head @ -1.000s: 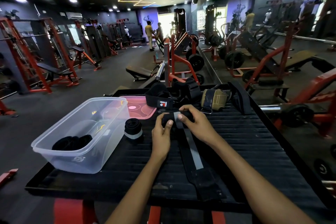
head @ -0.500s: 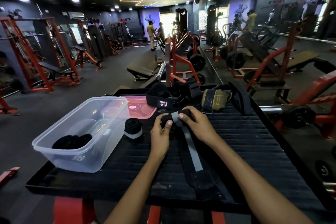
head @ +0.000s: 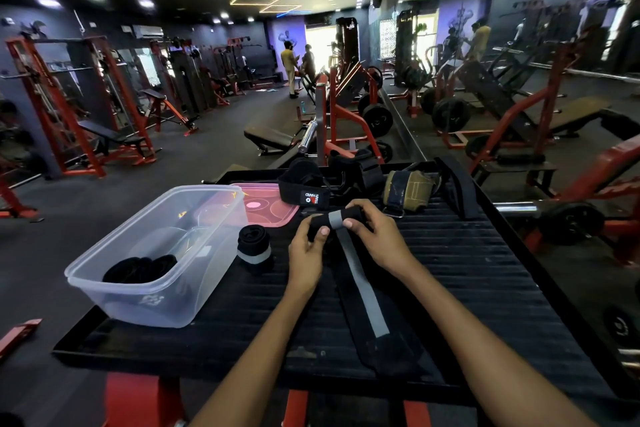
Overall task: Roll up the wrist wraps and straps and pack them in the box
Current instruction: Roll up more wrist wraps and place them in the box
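In the head view, both grips, left hand [head: 306, 246] and right hand [head: 379, 237], pinched the rolled end of a long black wrist wrap with a grey stripe [head: 360, 288]; its roll lay crosswise, its tail running toward the person along the black ribbed counter [head: 485, 270].

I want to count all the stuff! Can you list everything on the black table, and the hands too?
Clear plastic box: one, see-through, table's left side; black rolls inside.
Pink plastic lid: one, behind the box.
Rolled black wrap with grey band: one, right of box.
Black strap with grey stripe: one, half rolled, centre.
Unrolled straps pile: several, black and tan, far edge.
Black ribbed table: one.
Left hand: grips roll's left end.
Right hand: grips roll's right end.
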Available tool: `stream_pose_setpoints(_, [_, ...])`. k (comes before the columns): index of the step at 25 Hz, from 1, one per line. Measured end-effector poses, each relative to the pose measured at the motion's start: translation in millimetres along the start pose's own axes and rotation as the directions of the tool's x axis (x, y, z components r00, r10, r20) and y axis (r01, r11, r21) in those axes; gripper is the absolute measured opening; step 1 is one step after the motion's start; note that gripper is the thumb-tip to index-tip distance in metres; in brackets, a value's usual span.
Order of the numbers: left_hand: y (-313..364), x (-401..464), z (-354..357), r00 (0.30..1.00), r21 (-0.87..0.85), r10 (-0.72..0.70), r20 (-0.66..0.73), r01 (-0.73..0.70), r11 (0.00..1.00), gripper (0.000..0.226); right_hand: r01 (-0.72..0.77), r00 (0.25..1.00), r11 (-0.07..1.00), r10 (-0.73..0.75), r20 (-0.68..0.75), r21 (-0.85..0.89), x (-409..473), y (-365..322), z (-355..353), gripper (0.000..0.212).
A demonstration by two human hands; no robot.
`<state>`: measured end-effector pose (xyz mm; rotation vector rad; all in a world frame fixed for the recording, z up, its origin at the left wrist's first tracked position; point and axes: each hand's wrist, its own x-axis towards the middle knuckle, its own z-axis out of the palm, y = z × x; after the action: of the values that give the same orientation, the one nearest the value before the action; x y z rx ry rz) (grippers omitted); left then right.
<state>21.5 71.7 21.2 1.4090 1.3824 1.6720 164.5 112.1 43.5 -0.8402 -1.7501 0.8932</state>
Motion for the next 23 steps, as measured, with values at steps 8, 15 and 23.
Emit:
stream_pose_setpoints(8, [-7,12,10,0.996,0.046,-0.062,0.069,0.059,0.997,0.025,-0.144,0.988,0.988,0.141,-0.055,-0.059,2,16,-3,0.02])
stream_pose_setpoints(15, [-17,14,10,0.987,0.03,-0.138,0.082,0.136,0.99,0.024,-0.118,0.991,0.993,0.118,-0.058,0.0,6,20,-4,0.017])
stream_pose_setpoints(23, [-11,11,11,0.993,0.054,-0.107,0.054,0.105,0.993,0.025,-0.183,0.981,0.983,0.181,-0.073,-0.017,6,21,-4,0.019])
